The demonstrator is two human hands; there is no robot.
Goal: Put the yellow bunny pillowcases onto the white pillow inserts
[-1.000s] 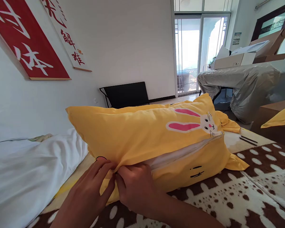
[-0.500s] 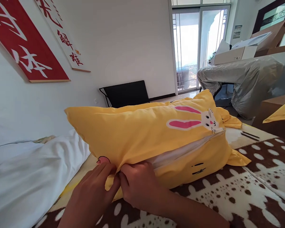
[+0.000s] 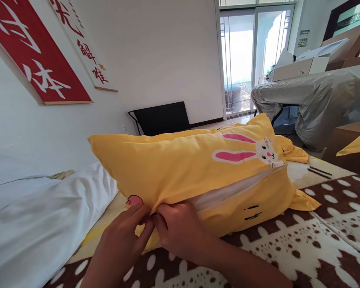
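Observation:
A yellow pillowcase point(image 3: 168, 168) with a white rabbit print and pink ears lies plumply filled across the bed. Along its near side a long opening shows the white pillow point(image 3: 228, 195) inside. My left hand point(image 3: 123, 236) pinches the yellow fabric at the left end of this opening. Right beside it, my right hand point(image 3: 180, 228) grips the same edge, its fingertips nearly touching the left ones. A small dark bit shows between the fingertips, too small to make out.
White bedding point(image 3: 48, 224) lies at the left. Under the pillowcase spreads a brown and white patterned blanket point(image 3: 303, 240). Another yellow cloth point(image 3: 357, 143) juts in at the right edge. Behind stand a black folding frame point(image 3: 162, 119) and a plastic-covered table with an open box point(image 3: 294, 71).
The view has shifted slightly, so everything sits a little farther right. Both hands keep their hold on the fabric, with hardly any movement.

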